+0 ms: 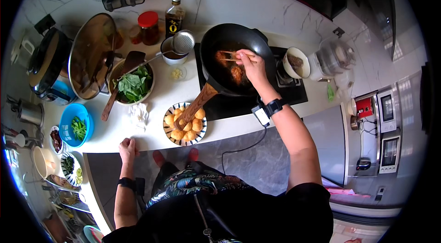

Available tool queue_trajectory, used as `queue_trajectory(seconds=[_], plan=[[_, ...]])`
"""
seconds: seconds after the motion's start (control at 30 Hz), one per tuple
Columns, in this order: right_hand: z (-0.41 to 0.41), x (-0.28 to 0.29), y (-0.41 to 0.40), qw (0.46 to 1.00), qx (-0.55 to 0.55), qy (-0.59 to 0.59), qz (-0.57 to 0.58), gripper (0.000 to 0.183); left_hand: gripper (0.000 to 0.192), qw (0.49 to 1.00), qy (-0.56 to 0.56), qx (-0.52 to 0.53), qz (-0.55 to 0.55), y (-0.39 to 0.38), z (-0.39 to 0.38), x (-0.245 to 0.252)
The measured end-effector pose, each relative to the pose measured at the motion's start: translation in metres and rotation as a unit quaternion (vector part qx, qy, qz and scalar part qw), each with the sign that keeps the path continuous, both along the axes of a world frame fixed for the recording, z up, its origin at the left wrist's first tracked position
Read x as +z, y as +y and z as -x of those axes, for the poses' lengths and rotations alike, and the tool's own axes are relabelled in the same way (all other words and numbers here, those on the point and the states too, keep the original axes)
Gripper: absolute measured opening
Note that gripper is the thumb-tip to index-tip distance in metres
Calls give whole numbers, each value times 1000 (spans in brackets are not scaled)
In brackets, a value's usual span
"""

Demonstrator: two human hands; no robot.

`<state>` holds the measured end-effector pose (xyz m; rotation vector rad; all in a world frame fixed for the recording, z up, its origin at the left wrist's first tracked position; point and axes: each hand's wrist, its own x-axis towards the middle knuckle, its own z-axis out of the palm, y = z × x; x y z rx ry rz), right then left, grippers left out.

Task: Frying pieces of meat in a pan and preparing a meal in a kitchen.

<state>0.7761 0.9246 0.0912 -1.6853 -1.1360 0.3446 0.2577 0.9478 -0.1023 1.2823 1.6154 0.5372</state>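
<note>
My right hand [253, 67] grips a pair of wooden chopsticks [229, 59] over the dark wok [211, 45]. Their tips reach a browned piece of food [220, 57], and whether they pinch it is hard to tell. A second browned piece [236, 74] lies in the oil nearby. The wok's wooden handle [198, 104] extends over a striped plate [204, 130] of round golden balls [177, 134]. My left hand [128, 148] is loosely closed at the counter's front edge, with nothing visible in it.
A bowl of leafy greens [132, 86] has a wooden-handled spatula [112, 101] across it. A strainer [183, 42] rests on an enamel pot [174, 58]. A glass lid [91, 57] leans at left, near a blue basket [90, 129]. A bowl [303, 72] sits right of the wok.
</note>
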Motion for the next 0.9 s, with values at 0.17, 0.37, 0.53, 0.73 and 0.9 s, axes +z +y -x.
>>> queue_trajectory(seconds=[0.17, 0.37, 0.53, 0.73, 0.9], plan=[[-16, -2, -1, 998, 15, 20, 53, 24, 26, 1000, -12, -4, 7, -1, -3, 6], [-38, 23, -32, 997, -37, 72, -2, 26, 25, 1000, -22, 0, 0, 0, 0, -3], [-23, 42, -72, 986, -85, -32, 139, 27, 24, 1000, -13, -8, -2, 0, 0, 2], [-19, 1, -71, 985, -61, -125, 103, 25, 24, 1000, -23, 2, 6, 1, -3, 2], [-22, 1, -54, 990, -65, -119, 50, 23, 27, 1000, -17, 1, 13, 1, 0, -1]])
